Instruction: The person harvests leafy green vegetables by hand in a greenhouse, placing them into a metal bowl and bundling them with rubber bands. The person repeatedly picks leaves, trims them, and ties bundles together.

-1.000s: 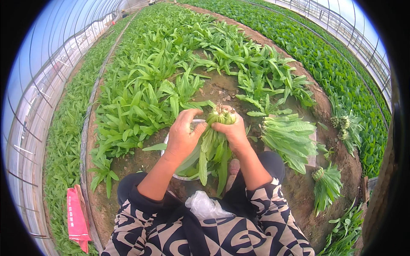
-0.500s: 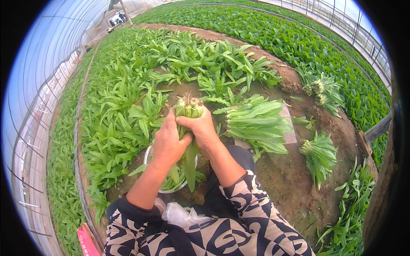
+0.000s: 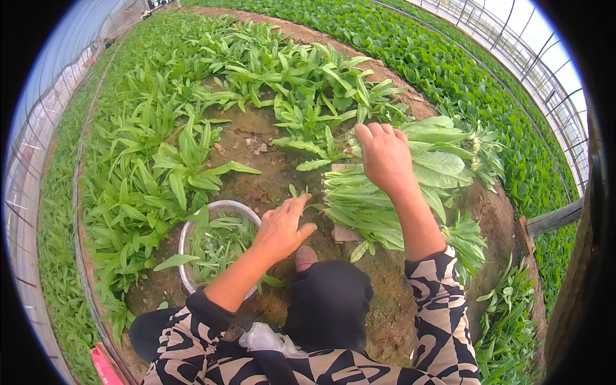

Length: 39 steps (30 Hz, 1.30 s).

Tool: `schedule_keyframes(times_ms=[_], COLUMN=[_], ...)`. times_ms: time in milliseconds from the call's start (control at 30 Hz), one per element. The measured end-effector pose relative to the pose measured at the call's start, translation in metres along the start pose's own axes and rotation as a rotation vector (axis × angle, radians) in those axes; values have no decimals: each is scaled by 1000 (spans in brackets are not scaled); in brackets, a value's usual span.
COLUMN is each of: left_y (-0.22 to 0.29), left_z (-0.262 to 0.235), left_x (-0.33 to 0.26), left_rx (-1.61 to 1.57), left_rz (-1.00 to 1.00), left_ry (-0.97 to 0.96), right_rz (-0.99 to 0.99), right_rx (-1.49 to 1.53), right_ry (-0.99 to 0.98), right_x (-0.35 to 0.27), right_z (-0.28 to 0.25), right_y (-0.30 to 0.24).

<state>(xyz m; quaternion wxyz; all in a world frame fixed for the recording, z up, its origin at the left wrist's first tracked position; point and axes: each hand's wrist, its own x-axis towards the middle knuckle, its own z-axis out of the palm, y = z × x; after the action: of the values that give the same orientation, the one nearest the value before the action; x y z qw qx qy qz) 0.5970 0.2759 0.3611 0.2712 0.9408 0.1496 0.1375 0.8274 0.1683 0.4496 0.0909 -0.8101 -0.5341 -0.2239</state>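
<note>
My right hand [image 3: 386,157] is closed round the stem end of a bunch of long-leaved lettuce [image 3: 439,167], whose leaves point right. It is over a pile of the same lettuce [image 3: 359,202], and I cannot tell whether the bunch rests on it. My left hand [image 3: 282,228] is open, fingers stretched forward and thumb apart, with nothing in it. It hovers over soil between the pile and a round metal basin [image 3: 184,253]. Loose leaves and trimmings [image 3: 224,247] lie in the basin.
A pale board [image 3: 346,233] shows under the pile. More lettuce bundles lie at right, one [image 3: 467,240] nearer me. Growing lettuce [image 3: 141,141] stands left and ahead. A wooden post [image 3: 555,218] juts in at right. My knee [image 3: 330,301] is below the pile.
My hands have parted. The right one has carried the lettuce bunch rightward over the pile, and the left has let go and opened. The view has shifted too.
</note>
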Motion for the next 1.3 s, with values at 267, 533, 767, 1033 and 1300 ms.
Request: schedule_keyframes(times_ms=[267,533,767,1033,1300], left_y=[-44,-67,-48,-63,-138], left_z=[70,137,216,192,112], left_x=[-20,4,34,52,93], left_rx=[3,-520,-998,-855,-411], left_rz=[-107,-436,-734,-488,-348], left_ry=[-331,-493,-431,-392,-791], right_rz=[-6,28,122,264,461], right_rx=[137,320,266,241,439], right_ry=[-141,-294,-435,-531,-343], right_x=[-48,-33,-39,-26,-17], right_z=[188,176,174,179,194], right_y=[-12,-8,-21,-22,-39])
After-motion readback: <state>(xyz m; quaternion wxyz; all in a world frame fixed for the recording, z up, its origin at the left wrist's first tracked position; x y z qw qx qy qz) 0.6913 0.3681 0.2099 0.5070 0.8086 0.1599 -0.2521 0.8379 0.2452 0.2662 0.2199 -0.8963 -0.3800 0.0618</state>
